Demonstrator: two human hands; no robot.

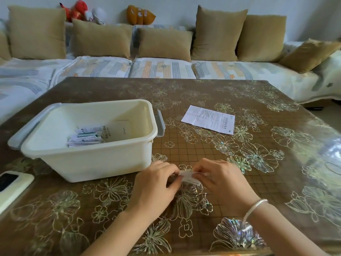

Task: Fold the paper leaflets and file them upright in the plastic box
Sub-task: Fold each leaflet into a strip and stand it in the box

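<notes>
A small folded white leaflet (pixel 188 176) lies low over the table near its front middle. My left hand (pixel 155 185) pinches its left end and my right hand (pixel 221 182) pinches its right end; most of the paper is hidden by my fingers. To the left stands the cream plastic box (pixel 88 159), holding several folded leaflets (pixel 84 137) and a white booklet (pixel 120 131). One unfolded printed leaflet (pixel 208 119) lies flat on the table behind my hands, to the right of the box.
A white phone (pixel 11 187) lies at the table's left edge. The table (pixel 258 182) has a brown flowered cover. A sofa (pixel 166 69) with tan cushions stands behind it. I wear a silver bracelet (pixel 253 209) on my right wrist.
</notes>
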